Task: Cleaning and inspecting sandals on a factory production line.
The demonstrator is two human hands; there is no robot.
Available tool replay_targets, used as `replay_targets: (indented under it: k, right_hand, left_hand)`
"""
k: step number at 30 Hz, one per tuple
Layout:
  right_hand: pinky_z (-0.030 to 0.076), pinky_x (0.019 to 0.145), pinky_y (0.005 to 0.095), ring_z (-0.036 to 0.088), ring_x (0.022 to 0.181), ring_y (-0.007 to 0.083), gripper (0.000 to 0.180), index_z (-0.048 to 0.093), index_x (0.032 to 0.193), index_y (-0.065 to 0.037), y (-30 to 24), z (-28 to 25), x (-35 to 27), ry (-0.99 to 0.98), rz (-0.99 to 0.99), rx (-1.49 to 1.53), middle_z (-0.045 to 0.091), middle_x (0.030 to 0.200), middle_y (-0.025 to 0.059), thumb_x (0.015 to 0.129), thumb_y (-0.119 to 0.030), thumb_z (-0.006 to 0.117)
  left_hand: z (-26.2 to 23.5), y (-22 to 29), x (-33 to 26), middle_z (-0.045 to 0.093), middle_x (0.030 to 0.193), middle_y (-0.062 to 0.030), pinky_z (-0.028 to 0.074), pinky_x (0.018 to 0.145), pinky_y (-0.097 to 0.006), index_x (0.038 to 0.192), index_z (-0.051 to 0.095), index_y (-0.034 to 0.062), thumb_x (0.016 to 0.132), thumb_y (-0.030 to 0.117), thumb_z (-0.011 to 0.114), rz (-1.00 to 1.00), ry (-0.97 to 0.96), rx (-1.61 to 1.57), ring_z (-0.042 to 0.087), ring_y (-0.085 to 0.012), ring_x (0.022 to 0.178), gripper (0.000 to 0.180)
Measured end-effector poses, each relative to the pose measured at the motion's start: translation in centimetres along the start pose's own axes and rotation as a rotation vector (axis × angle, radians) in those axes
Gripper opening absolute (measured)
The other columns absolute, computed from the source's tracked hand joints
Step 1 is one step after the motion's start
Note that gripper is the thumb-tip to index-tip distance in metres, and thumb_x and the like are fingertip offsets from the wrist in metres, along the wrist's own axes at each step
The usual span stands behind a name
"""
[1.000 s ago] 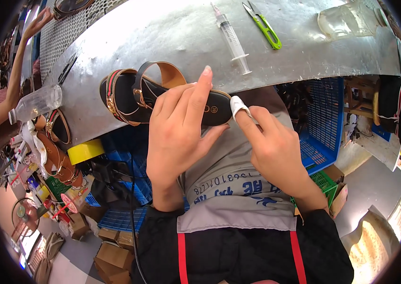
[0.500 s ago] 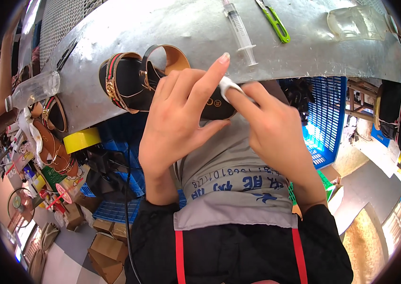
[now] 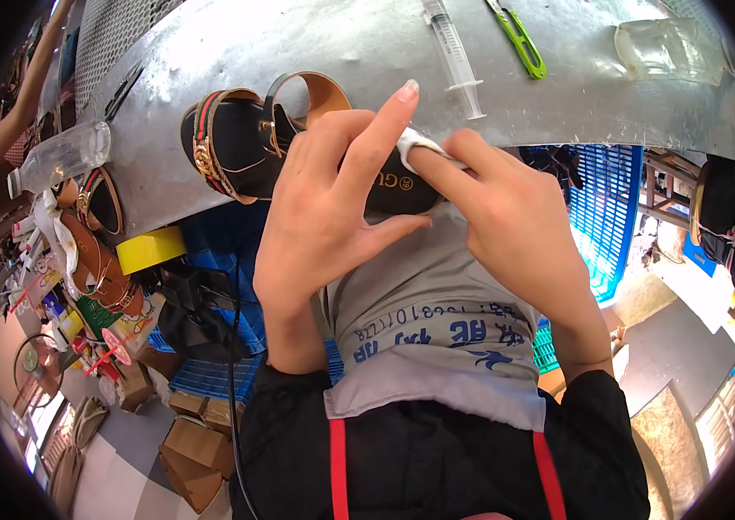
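Observation:
A sandal (image 3: 241, 139) with a black footbed lies at the near edge of the metal table, its heel end towards my body. Its front strap has green and red stripes and a gold chain; an ankle strap loops up, tan on the inside. My left hand (image 3: 320, 195) holds it across the middle, thumb at the near edge and index finger raised. A white cloth (image 3: 417, 146) is wrapped round the index finger of my right hand (image 3: 510, 204) and touches the heel's far side. The other right fingers are curled in. Gold print shows on the heel.
Beyond my hands lie a syringe (image 3: 454, 56) and a green-handled cutter (image 3: 519, 39). A clear plastic container (image 3: 671, 50) stands far right, a clear bottle (image 3: 64, 160) left. A yellow tape roll (image 3: 150, 251) sits below the left edge. A blue crate (image 3: 606, 208) is at right.
The cloth-wrapped finger has shifted to the far side of the heel, uncovering more of the gold print. My left hand keeps its hold. The whole view has shifted slightly.

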State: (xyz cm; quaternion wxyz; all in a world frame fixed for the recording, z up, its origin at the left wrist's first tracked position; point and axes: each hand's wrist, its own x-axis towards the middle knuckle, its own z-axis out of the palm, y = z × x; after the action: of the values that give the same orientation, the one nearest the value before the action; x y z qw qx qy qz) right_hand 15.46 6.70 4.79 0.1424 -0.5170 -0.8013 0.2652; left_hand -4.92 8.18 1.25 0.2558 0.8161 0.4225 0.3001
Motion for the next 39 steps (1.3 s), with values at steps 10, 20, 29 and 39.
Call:
replay_targets:
  k: [10, 20, 29, 39]
  right_hand:
    - [0.051, 0.061, 0.0386, 0.064, 0.079, 0.0279, 0.051, 0.062, 0.121, -0.01, 0.2, -0.5, 0.1, -0.031, -0.009, -0.027, 0.057, 0.093, 0.0078, 0.073, 0.006, 0.058]
    - [0.053, 0.063, 0.039, 0.066, 0.084, 0.0276, 0.056, 0.06, 0.124, -0.011, 0.0, 1.5, -7.5, -0.136, 0.047, 0.012, 0.057, 0.096, 0.0075, 0.07, 0.005, 0.062]
    - [0.05, 0.066, 0.0341, 0.063, 0.08, 0.0271, 0.039, 0.058, 0.125, -0.003, 2.7, 6.6, -9.6, 0.172, 0.085, 0.466, 0.06, 0.097, 0.011, 0.088, 0.006, 0.049]
    - [0.032, 0.043, 0.0203, 0.044, 0.051, 0.0058, 0.032, 0.058, 0.111, -0.001, 4.3, 6.3, -7.2, -0.031, 0.436, 1.668, 0.058, 0.078, 0.004, 0.08, -0.002, 0.047]
  left_hand:
    - [-0.8, 0.0, 0.9, 0.059, 0.104, -0.0094, 0.051, 0.083, -0.036, 0.143, 0.053, 0.0112, 0.051, 0.02, 0.092, 0.008, -0.055, 0.002, 0.059, -0.0254, 0.093, 0.101]
    - [-0.6, 0.5, 0.1, 0.059, 0.106, -0.01, 0.05, 0.087, -0.038, 0.139, 0.056, 0.0107, 0.054, 0.023, 0.091, -0.001, -0.041, 0.043, 0.058, -0.0277, 0.097, 0.093]
    - [-1.0, 0.7, 0.0, 0.062, 0.115, -0.0101, 0.049, 0.093, -0.041, 0.122, 0.066, 0.008, 0.064, 0.019, 0.088, 0.185, 0.026, 0.088, 0.058, -0.0316, 0.113, 0.063]
    - [4.3, 4.3, -9.9, 0.066, 0.07, -0.006, 0.048, 0.06, -0.024, 0.087, 0.069, -0.0011, 0.09, 0.007, 0.063, -0.349, 0.194, -0.566, 0.063, -0.0114, 0.063, 0.011]
